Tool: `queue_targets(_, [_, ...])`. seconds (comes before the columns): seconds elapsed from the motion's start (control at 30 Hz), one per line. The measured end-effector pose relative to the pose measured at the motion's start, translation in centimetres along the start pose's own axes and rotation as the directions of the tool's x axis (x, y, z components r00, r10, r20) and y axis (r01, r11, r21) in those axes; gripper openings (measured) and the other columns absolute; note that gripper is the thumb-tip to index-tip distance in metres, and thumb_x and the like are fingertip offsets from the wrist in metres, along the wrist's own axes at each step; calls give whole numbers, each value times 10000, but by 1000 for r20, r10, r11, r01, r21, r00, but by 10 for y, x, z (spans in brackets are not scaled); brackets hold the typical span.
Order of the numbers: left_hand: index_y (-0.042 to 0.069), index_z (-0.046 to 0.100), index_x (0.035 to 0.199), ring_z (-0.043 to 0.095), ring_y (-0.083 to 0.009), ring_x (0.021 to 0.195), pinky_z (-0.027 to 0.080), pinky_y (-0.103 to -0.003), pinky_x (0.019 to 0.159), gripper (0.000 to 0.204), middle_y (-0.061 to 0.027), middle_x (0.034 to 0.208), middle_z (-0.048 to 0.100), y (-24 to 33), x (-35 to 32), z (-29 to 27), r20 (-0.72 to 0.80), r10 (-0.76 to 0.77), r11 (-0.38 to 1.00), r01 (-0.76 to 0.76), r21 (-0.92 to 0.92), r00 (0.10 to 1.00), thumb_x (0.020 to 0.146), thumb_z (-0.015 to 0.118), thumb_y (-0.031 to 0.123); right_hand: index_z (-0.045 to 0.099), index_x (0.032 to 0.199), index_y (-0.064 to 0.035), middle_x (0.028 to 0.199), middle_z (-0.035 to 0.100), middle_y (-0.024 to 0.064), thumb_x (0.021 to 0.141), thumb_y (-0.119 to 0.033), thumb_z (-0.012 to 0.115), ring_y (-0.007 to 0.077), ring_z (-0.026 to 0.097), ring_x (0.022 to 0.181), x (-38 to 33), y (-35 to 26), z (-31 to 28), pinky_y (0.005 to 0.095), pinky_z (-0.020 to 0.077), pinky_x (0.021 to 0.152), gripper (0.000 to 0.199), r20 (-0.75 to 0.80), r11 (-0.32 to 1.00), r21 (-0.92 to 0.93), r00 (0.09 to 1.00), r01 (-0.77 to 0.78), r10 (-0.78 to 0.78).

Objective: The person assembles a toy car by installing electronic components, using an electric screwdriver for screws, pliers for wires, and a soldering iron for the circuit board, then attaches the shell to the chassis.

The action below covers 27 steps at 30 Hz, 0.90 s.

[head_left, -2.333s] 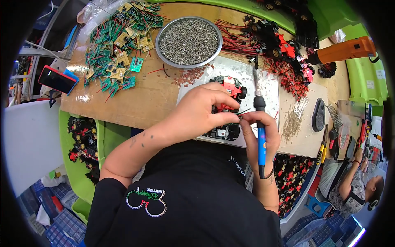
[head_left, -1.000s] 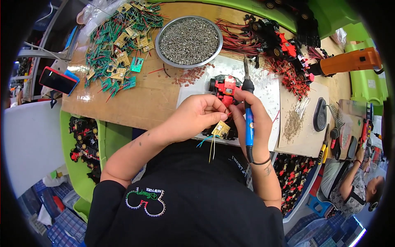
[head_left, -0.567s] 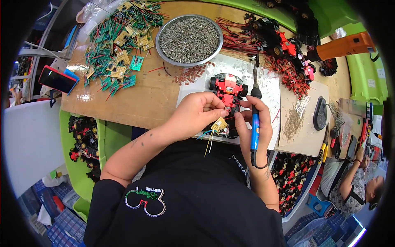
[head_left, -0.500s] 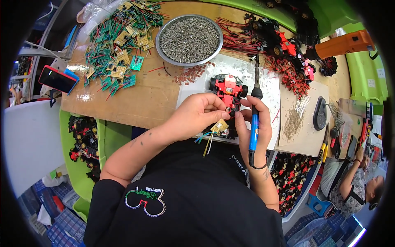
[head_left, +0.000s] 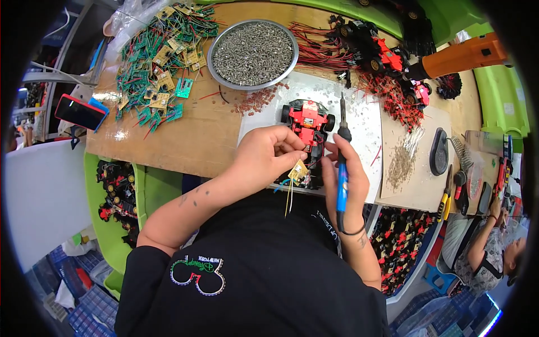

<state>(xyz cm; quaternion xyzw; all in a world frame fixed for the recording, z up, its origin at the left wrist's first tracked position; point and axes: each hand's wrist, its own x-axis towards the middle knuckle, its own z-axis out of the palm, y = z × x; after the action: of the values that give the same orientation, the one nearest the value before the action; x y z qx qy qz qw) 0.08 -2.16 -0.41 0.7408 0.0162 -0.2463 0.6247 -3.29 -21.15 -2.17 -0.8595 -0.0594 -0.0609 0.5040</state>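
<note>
— So, what has the left hand [head_left: 266,157] got?

— It pinches a small yellow board [head_left: 298,170] between its fingertips, thin wires hanging down from it. The board sits just beside the rear of the toy car [head_left: 308,121].

— And the car?

— It lies on the white mat [head_left: 370,121], red and black, nose pointing away from the person.

— Right hand [head_left: 345,182]?

— Wrapped around the blue handle of a soldering iron [head_left: 341,163], held upright, tip up beside the car's right wheel. Whether the tip touches anything I can't quite tell.

— Anything else on the bench?

— A round metal bowl [head_left: 252,53] of screws beyond the mat, a heap of green boards [head_left: 157,62] to its left, and a phone [head_left: 80,112] at the far left edge.
</note>
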Motion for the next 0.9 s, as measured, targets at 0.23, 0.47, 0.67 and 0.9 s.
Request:
queue_targets(0.23, [-41,693,971,650,-78,789,521,-226,719,145,-54,868,712,-3,-1,1,-22,-76,996,75,-53,997,860,718,50,678,1080,15,818,678,132,722,-85,818,251,636,711,-9,-22,-47,335,497,653,397,-52,969,-50,968,241,-244])
queue_targets(0.47, [-30,705,936,635,-81,720,517,-245,675,158,-55,812,712,-7,-1,4,-58,-27,997,22,-76,998,855,725,104,690,951,7,742,670,121,690,7,763,231,641,635,-25,-33,-56,306,497,603,272,-25,997,-26,996,79,-80])
queue_targets(0.67, [-37,695,964,640,-62,768,512,-213,697,141,-46,853,707,-4,0,4,-47,-43,998,41,-41,998,865,716,62,694,954,7,746,676,122,698,9,763,233,650,642,-26,-29,-51,303,504,607,265,-35,999,-20,998,47,-47])
queue_targets(0.9, [-35,689,968,641,-62,761,512,-214,688,145,-46,856,709,-6,-1,2,-21,-72,996,71,-50,997,870,715,68,696,951,5,741,671,119,692,7,763,236,646,642,-24,-33,-49,307,505,611,268,-25,994,-56,995,91,-93])
